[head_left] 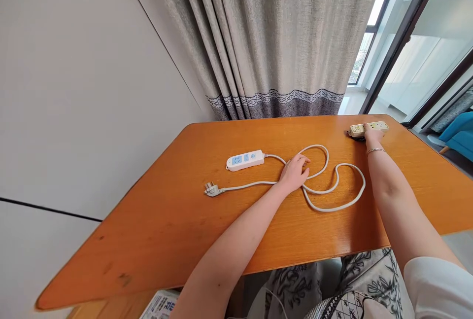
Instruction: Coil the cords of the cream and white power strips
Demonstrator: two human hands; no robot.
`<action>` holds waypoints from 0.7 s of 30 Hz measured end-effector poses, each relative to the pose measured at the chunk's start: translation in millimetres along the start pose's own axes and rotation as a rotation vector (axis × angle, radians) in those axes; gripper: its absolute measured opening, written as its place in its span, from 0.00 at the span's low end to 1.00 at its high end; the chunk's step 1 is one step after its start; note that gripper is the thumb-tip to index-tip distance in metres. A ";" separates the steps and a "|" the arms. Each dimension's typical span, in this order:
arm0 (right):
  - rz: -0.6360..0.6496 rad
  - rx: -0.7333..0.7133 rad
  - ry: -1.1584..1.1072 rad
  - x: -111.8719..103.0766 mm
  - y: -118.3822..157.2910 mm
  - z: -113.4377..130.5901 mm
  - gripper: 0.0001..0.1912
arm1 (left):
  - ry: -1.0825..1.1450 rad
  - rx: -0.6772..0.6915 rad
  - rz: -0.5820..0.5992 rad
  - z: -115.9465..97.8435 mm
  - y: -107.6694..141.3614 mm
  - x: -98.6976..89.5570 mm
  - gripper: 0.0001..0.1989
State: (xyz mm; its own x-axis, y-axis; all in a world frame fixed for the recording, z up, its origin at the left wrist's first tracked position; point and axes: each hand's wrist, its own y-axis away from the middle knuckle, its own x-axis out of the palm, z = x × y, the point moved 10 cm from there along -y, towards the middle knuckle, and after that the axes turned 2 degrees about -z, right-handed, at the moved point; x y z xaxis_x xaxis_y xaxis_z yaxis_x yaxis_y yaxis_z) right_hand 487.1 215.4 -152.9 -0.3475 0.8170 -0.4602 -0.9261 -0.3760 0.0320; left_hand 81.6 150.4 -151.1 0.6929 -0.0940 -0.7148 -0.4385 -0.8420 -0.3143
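A white power strip (244, 160) with pale blue socket panels lies on the wooden table. Its white cord (345, 206) spreads to the right in loose loops, and its plug (212, 189) rests nearer to me with prongs pointing up. My left hand (294, 171) lies over the crossing cord, fingers apart and slightly bent. At the far right, my right hand (374, 134) grips a cream-yellow power strip (380, 125) from above. Beneath that strip a dark cord (356, 137) shows, partly hidden.
The brown table (155, 240) has a slanted left edge along a pale wall panel (92, 87). Grey curtains (281, 38) hang behind it. A glass sliding door stands at the right, near a blue chair (458, 134). A printed box (159, 305) sits below the front edge.
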 end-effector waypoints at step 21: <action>-0.063 0.042 0.184 -15.4 21.7 -7.9 0.43 | -0.192 0.046 0.091 -16.6 0.5 1.5 0.11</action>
State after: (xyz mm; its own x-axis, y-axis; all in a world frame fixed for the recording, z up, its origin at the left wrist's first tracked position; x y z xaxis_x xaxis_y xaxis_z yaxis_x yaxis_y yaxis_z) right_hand 473.5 191.3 -152.1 -0.2597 0.7433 -0.6165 -0.9518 -0.3048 0.0335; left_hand 91.9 141.0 -142.0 0.5298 -0.0617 -0.8458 -0.5230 -0.8089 -0.2686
